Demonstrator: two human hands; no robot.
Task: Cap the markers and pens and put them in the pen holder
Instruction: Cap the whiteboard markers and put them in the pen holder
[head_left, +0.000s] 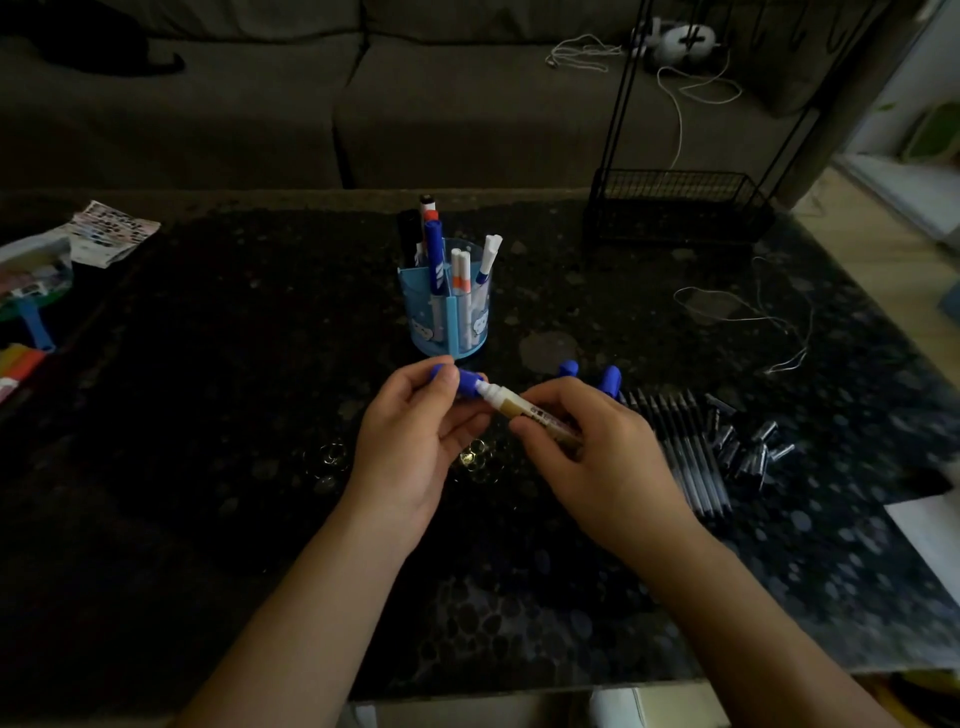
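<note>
White marker (511, 402) is gripped at the barrel by the right hand (597, 457), over the table (208, 364). Long axis runs lower-right to upper-left, w/ the tip aimed at the blue cap (467, 383) pinched in the left hand (415, 441). Cap seems partly on; dim light. Pen holder (444, 317) is seen just behind.
</note>
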